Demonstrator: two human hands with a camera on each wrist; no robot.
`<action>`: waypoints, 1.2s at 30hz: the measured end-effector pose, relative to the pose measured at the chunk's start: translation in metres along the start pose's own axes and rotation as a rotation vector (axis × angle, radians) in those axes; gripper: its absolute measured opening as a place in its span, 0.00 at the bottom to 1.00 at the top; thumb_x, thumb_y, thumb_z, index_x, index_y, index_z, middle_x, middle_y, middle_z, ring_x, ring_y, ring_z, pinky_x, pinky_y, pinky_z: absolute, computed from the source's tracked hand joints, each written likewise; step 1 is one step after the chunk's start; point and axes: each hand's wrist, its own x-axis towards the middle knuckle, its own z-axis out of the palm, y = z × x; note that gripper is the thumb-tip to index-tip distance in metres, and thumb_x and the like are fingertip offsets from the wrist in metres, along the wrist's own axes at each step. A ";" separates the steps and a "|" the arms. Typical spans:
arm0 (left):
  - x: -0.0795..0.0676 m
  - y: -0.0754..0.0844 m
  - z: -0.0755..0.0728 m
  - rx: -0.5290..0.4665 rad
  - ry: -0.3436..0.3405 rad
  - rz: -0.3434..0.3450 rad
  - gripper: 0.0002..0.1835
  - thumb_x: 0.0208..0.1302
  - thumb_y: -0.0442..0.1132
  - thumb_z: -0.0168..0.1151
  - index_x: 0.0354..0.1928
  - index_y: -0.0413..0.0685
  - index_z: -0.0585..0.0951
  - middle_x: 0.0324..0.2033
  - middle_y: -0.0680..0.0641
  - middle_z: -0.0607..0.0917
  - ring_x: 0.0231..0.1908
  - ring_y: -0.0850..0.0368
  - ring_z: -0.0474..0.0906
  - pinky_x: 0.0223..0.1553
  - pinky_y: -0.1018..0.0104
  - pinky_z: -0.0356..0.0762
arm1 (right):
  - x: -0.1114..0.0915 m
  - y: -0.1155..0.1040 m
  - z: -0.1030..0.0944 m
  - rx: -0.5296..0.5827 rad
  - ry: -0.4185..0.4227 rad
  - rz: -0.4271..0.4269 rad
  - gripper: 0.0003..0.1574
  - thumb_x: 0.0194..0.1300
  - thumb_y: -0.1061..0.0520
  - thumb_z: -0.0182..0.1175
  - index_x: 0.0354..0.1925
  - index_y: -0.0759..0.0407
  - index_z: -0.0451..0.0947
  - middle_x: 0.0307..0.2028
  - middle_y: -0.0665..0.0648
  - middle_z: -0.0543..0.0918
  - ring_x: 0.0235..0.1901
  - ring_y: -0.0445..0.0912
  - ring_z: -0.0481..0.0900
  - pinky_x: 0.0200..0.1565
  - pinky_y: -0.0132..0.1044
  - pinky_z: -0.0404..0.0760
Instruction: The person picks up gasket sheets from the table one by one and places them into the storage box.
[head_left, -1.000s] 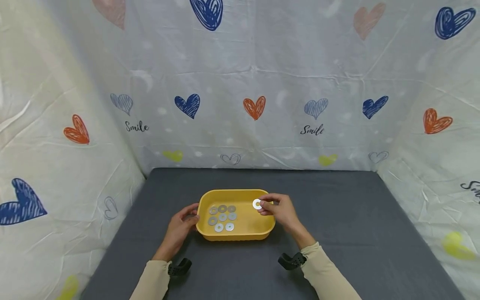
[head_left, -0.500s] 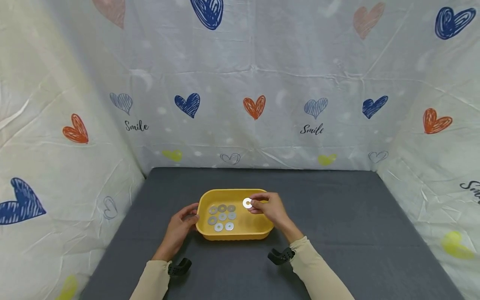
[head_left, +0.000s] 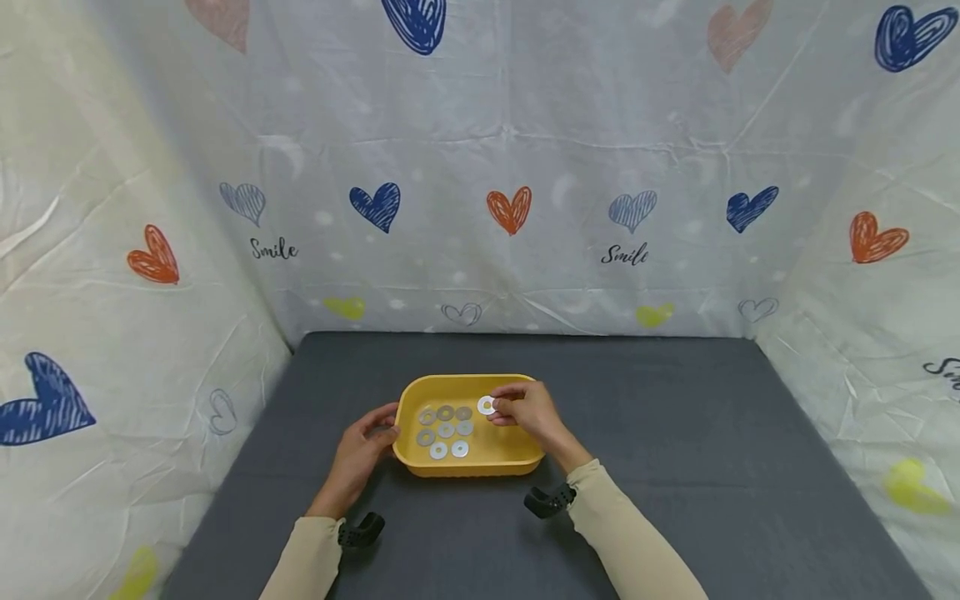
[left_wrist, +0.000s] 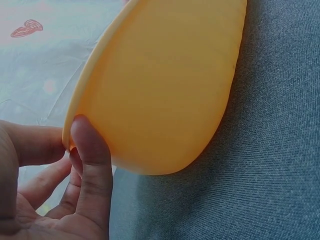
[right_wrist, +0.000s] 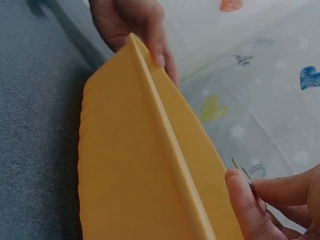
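Note:
A yellow plastic tray with rounded corners sits on the cloth-covered table. My left hand holds its left end, and in the left wrist view the thumb presses the outer wall while a finger lies at the rim. Several flat metal washers lie spread out in the tray's left half. Above the tray's right half, my right hand pinches one more washer between thumb and index finger. The right wrist view shows that washer nearly edge-on, higher than the tray's rim.
Dark grey cloth covers the table around the tray. A pale curtain printed with hearts stands behind and on both sides. Black wrist devices sit at both cuffs.
My right hand has moved left over the tray with the pinched washer, closer to the washers lying there. My left hand has stayed on the tray's left end.

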 end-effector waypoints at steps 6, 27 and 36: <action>0.002 -0.002 0.001 0.002 0.002 0.006 0.24 0.69 0.35 0.57 0.67 0.48 0.71 0.52 0.42 0.72 0.40 0.56 0.80 0.37 0.64 0.82 | 0.009 0.001 0.005 -0.008 -0.008 0.045 0.12 0.65 0.71 0.58 0.47 0.72 0.81 0.37 0.65 0.85 0.28 0.45 0.87 0.41 0.45 0.86; -0.001 0.002 0.000 -0.009 0.009 -0.002 0.24 0.70 0.36 0.58 0.67 0.49 0.72 0.53 0.41 0.73 0.41 0.59 0.80 0.37 0.66 0.82 | 0.025 0.000 0.017 -0.253 0.024 0.109 0.13 0.64 0.70 0.58 0.46 0.70 0.83 0.37 0.64 0.85 0.28 0.48 0.87 0.39 0.43 0.87; -0.001 0.001 0.000 -0.007 0.005 -0.014 0.25 0.71 0.37 0.58 0.68 0.49 0.71 0.53 0.42 0.73 0.42 0.58 0.80 0.38 0.64 0.82 | 0.028 0.011 0.019 -0.257 0.009 0.141 0.11 0.62 0.71 0.59 0.44 0.71 0.83 0.35 0.64 0.85 0.23 0.43 0.84 0.32 0.36 0.86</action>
